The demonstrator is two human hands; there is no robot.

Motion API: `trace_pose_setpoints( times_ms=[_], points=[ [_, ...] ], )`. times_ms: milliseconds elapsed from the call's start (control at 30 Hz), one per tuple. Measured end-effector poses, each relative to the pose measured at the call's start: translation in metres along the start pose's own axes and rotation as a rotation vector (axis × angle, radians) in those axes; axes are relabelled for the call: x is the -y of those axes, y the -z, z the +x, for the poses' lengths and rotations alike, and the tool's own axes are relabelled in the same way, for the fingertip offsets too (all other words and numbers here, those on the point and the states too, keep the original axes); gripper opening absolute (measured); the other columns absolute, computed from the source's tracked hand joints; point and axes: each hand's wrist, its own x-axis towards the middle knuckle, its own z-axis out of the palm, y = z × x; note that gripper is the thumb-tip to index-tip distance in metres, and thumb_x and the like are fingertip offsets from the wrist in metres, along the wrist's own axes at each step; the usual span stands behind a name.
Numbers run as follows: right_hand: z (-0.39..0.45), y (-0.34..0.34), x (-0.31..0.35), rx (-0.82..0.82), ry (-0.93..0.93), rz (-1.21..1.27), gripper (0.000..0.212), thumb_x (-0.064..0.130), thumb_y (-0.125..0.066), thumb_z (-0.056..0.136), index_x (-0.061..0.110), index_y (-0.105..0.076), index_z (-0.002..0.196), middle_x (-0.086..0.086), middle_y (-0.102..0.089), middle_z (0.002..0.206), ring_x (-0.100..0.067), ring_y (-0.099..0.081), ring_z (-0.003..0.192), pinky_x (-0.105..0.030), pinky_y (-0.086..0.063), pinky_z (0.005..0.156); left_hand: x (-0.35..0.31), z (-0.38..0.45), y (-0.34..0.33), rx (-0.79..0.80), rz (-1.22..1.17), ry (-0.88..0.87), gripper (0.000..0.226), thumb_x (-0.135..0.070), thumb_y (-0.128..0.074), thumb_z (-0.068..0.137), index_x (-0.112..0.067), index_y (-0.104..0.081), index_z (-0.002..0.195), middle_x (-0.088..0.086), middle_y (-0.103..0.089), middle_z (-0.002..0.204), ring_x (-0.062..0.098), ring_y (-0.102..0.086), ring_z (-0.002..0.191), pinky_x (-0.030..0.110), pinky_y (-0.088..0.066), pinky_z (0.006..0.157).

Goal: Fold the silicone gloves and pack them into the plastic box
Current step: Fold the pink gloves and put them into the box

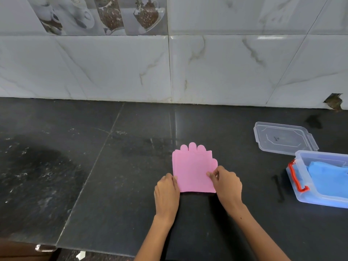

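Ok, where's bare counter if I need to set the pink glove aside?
The whole stretch left of the pink glove and left hand is bare, as is the strip between glove and tiled wall. Right side is crowded: lid, plastic box holding blue gloves.

No legible txt, labels or nos. anywhere.

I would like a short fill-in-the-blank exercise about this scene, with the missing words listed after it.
1. The glove on the counter is ____ in colour.
2. The box already holds something ____.
3. The box's clasp is ____.
4. The lid lies ____ the box, nearer the wall.

Missing words: pink; blue; red; behind
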Motion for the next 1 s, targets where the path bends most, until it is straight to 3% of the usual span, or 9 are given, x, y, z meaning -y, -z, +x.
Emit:
trace_pose_setpoints(
  times_ms=[200, 367, 500, 600, 700, 833, 900, 933, 1000],
  points=[
    [-0.012, 0.003, -0.009, -0.033, 0.002, 0.198, 0.027, 0.043, -0.066, 0.083, 0.017, -0.064, 0.089, 0.009, -0.065, 0.074, -0.009, -0.061, 0.064, -0.023, -0.050, 0.057, -0.002, 0.001, -0.002, -0.007, 0.063, 0.026, 0.029, -0.017, -0.044, 0.098, -0.012, -0.049, 0.070, 0.001, -0.051, 0.065, 0.009, -0.038, 0.051, 0.019, -0.022, 0.046],
    [-0.023, 0.001, -0.013, -0.070, 0.096, 0.284, 0.034, 0.019, -0.073, 0.080, 0.013, -0.063, 0.113, 0.006, -0.065, 0.078, -0.008, -0.061, 0.069, -0.021, -0.048, 0.065, -0.003, 0.005, -0.005, -0.015, 0.081, 0.042, 0.030, -0.016, -0.044, 0.098, -0.012, -0.047, 0.068, 0.002, -0.051, 0.064, 0.011, -0.041, 0.052, 0.021, -0.026, 0.050],
    [-0.018, 0.001, -0.007, -0.091, 0.145, 0.132, 0.029, 0.021, -0.068, 0.085, 0.015, -0.062, 0.112, 0.002, -0.063, 0.092, -0.012, -0.060, 0.073, -0.027, -0.052, 0.065, -0.002, 0.005, -0.005, -0.018, 0.098, 0.039, 0.031, -0.016, -0.043, 0.098, -0.013, -0.045, 0.068, 0.001, -0.050, 0.063, 0.011, -0.040, 0.051, 0.021, -0.026, 0.050],
    [-0.013, -0.005, -0.002, -0.186, 0.349, -0.116, 0.037, 0.018, -0.068, 0.082, 0.017, -0.060, 0.118, -0.006, -0.060, 0.122, -0.024, -0.061, 0.102, -0.036, -0.055, 0.073, -0.004, 0.005, -0.005, -0.005, 0.136, 0.032, 0.032, -0.014, -0.043, 0.098, -0.012, -0.045, 0.066, 0.001, -0.049, 0.062, 0.012, -0.041, 0.051, 0.023, -0.028, 0.050],
    [-0.001, -0.009, 0.005, -0.086, 0.618, -0.323, 0.049, 0.034, -0.057, 0.090, 0.021, -0.046, 0.137, -0.011, -0.035, 0.151, -0.030, -0.036, 0.137, -0.054, -0.030, 0.108, -0.004, 0.008, -0.004, 0.011, 0.164, 0.014, 0.031, -0.013, -0.043, 0.097, -0.012, -0.043, 0.066, 0.002, -0.048, 0.062, 0.016, -0.041, 0.053, 0.026, -0.028, 0.052],
    [0.017, -0.019, -0.002, 0.192, 0.650, -0.457, 0.058, 0.054, -0.020, 0.097, 0.033, -0.008, 0.149, 0.000, 0.004, 0.160, -0.020, 0.003, 0.147, -0.050, 0.002, 0.116, 0.000, 0.010, -0.002, -0.010, 0.019, 0.040, 0.025, -0.012, -0.051, 0.094, -0.006, -0.054, 0.070, 0.008, -0.059, 0.068, 0.018, -0.051, 0.057, 0.029, -0.037, 0.052],
    [0.020, -0.023, -0.006, 0.210, 0.660, -0.469, 0.059, 0.056, -0.018, 0.096, 0.034, -0.005, 0.149, 0.000, 0.005, 0.160, -0.020, 0.003, 0.147, -0.049, 0.004, 0.116, -0.001, 0.010, 0.000, -0.063, -0.019, -0.022, 0.006, -0.009, -0.052, 0.092, -0.008, -0.058, 0.090, 0.010, -0.063, 0.096, 0.021, -0.060, 0.079, 0.030, -0.047, 0.067],
    [0.021, -0.023, -0.006, 0.214, 0.663, -0.479, 0.059, 0.056, -0.018, 0.096, 0.034, -0.005, 0.149, 0.000, 0.004, 0.160, -0.020, 0.003, 0.147, -0.048, 0.004, 0.116, -0.002, 0.013, -0.001, -0.079, 0.006, -0.085, 0.017, -0.006, -0.049, 0.092, -0.009, -0.057, 0.107, 0.013, -0.058, 0.119, 0.024, -0.058, 0.102, 0.033, -0.048, 0.083],
    [0.023, -0.023, -0.006, 0.219, 0.661, -0.494, 0.059, 0.056, -0.018, 0.096, 0.034, -0.005, 0.149, -0.001, 0.004, 0.160, -0.020, 0.003, 0.147, -0.048, 0.004, 0.116, -0.005, 0.028, -0.005, 0.017, 0.184, -0.306, 0.045, -0.007, -0.037, 0.095, -0.013, -0.037, 0.140, 0.013, -0.023, 0.156, 0.028, -0.026, 0.142, 0.041, -0.026, 0.115]
  ],
)
